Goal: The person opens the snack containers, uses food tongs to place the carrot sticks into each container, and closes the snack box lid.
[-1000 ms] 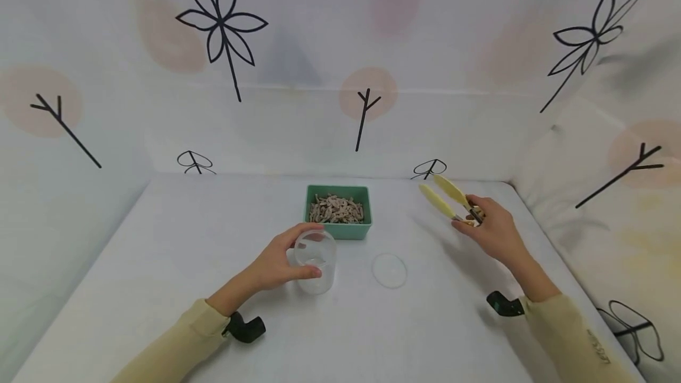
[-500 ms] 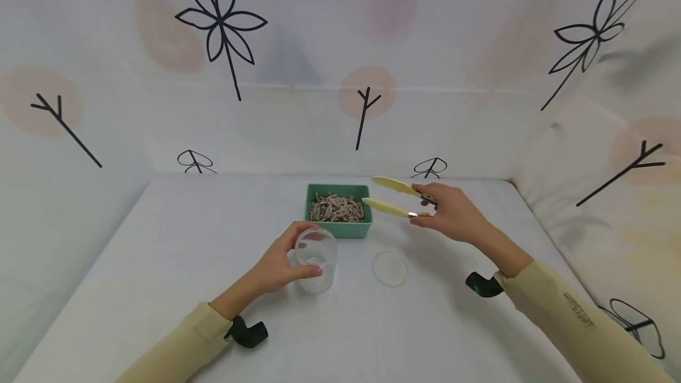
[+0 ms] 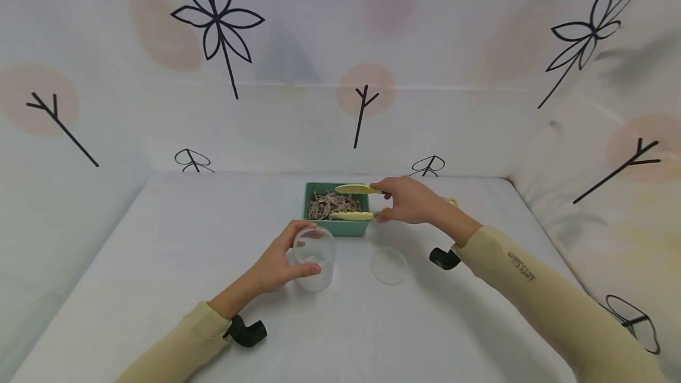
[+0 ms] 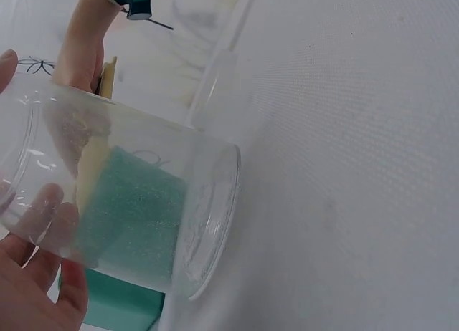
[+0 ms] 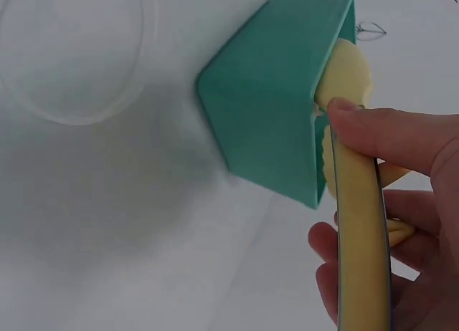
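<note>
My left hand [image 3: 276,259] grips a clear plastic jar [image 3: 315,262], its thumb and fingers around the wall near the open mouth; the jar looks empty. In the left wrist view the jar [image 4: 136,195] covers part of the green box. My right hand [image 3: 407,200] holds yellow-tipped tongs [image 3: 353,216] with their arms spread apart. The tongs' tips are over the green box [image 3: 340,229], which holds a heap of small greyish-brown dried pieces [image 3: 327,204]. In the right wrist view the tongs' tips [image 5: 344,77] lie at the box's opening, partly hidden by its wall.
A clear round lid [image 3: 389,266] lies flat on the white tabletop [image 3: 340,336], right of the jar. A black camera mount [image 3: 247,331] sits on the left wrist and another mount [image 3: 444,258] on the right. Patterned white cloth walls [image 3: 298,129] surround the table's back and sides.
My right hand has carried the spread tongs leftward from the right side of the table to above the green box. My left hand and the jar have stayed almost in place.
</note>
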### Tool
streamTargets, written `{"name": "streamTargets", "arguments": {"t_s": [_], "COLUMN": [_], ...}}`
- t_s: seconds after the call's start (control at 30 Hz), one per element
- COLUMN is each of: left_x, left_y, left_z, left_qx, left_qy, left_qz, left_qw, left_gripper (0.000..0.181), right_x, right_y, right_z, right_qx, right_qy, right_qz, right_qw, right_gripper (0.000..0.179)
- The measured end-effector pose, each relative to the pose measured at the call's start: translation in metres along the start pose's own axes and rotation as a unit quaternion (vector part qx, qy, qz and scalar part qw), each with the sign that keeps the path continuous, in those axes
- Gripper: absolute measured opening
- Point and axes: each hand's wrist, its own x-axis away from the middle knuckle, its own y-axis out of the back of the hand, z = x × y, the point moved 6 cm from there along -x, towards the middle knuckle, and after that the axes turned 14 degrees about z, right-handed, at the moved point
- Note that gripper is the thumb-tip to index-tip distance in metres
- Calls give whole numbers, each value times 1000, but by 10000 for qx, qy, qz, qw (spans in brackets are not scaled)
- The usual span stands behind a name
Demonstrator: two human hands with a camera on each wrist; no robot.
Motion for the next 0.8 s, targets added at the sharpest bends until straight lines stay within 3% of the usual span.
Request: {"name": "streamTargets", "arguments": {"t_s": [0.27,0.57,0.8], "left_x": [0,0,0], "left_y": [-1,-2,-2], "left_z": [2,1,2], "left_qx": [4,44,-17], "left_qy": [27,-47,-115], "left_qz": [-20,33,21], "left_qw": [10000,10000,9999], "left_gripper": [69,69,69], "right_x": [-26,-34,-34], "right_y": [-1,-5,-5], "right_z": [7,4,2], "right_qx": [503,262,108], "right_qy": [-129,-88,-152], "right_qz": [478,468,483], "right_qw": [9975,9985,9987], "right_gripper": [71,78,72]}}
